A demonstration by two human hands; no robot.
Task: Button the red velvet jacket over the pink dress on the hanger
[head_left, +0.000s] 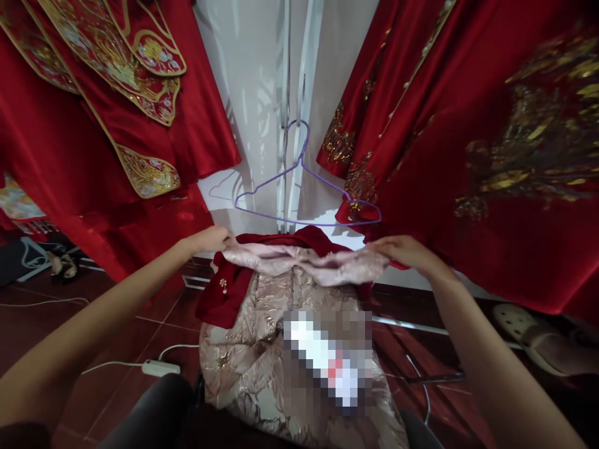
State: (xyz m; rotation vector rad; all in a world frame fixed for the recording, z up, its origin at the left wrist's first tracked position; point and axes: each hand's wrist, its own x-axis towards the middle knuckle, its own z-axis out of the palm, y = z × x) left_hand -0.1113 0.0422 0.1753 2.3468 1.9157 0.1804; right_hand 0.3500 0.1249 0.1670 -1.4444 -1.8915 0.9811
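Note:
A pale pink-gold brocade garment (271, 299) with dark red velvet parts (229, 293) lies over my lap. The fingers of my left hand (213, 240) are closed on the left end of its folded upper edge. At the other end, my right hand (406, 252) grips the same edge, so the strip between them is stretched sideways. A bead ornament (223, 285) shows on the red velvet at left. Just beyond the edge hangs a bare purple hanger (301, 162). A pixelated patch (322, 362) hides part of the brocade.
Red embroidered garments hang at left (201, 125) and right (421, 156), beside a pale wall (257, 75). A white power strip (160, 368) with a cord lies on the tiled floor (116, 349). A foot in a beige clog (519, 324) is at right.

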